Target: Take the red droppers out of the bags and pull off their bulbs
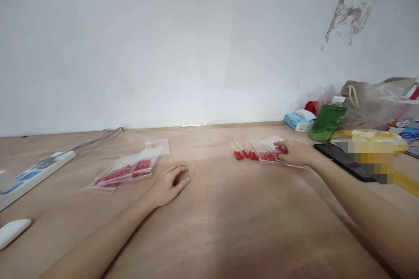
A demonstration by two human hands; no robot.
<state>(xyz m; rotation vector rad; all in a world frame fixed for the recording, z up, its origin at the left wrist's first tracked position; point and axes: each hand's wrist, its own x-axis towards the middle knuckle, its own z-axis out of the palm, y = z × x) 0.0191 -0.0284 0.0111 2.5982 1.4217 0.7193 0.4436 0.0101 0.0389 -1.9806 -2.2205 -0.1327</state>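
My left hand [170, 186] rests on the table with its thumb and fingers apart, holding nothing. Just to its left lie overlapping clear zip bags [122, 173] filled with red-tipped sticks. Farther right, my right hand [293, 151] is lowered onto a clear plastic bag [271, 141]; its fingers curl around the red end of a red-tipped stick [282, 150]. Beside that hand, more red ends show at the bag, partly covered by fingers and plastic. Several loose red-tipped sticks [246, 154] lie in a row left of this bag, their thin pale shafts pointing to the wall.
A power strip [36, 174] with a grey cable and a white rounded object [13, 232] are at the left. On the right stand a tissue pack [298, 121], a green bottle [327, 120] and plastic bags [376, 104]. A black phone [343, 161] lies near my right forearm.
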